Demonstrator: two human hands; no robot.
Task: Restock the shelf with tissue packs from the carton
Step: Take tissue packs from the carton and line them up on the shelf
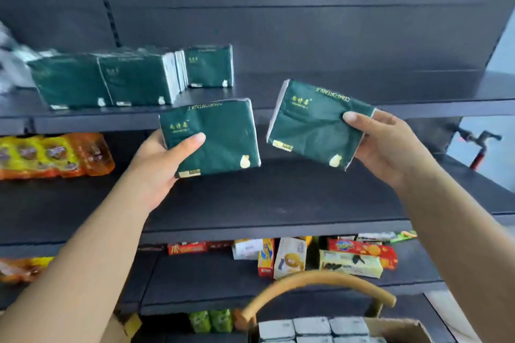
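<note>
Dark metal shelving fills my view, with the upper shelf (362, 108) half stocked: a row of green tissue packs (133, 81) stands at its far left, and bare shelf runs off to the right of them. My left hand (158, 164) holds one tissue pack (214, 136) by its left end, thumb across the front face and the other fingers hidden behind it. My right hand (390, 147) pinches a second pack (312, 125) at its right end, thumb on the front face. Both packs hang in the air just in front of the shelf's edge, well clear of each other.

I judge these packs light and soft, the film wrap a bit slick, so a grip at the short end squashes them slightly but holds well enough; squeezing harder would only crease them. Each pack's long axis runs left to right. The left one sits nearly level, while the right one tilts, its left end raised. The printed faces look towards me. Near me, at the bottom, the carton (401, 328) holds more packs.
</note>
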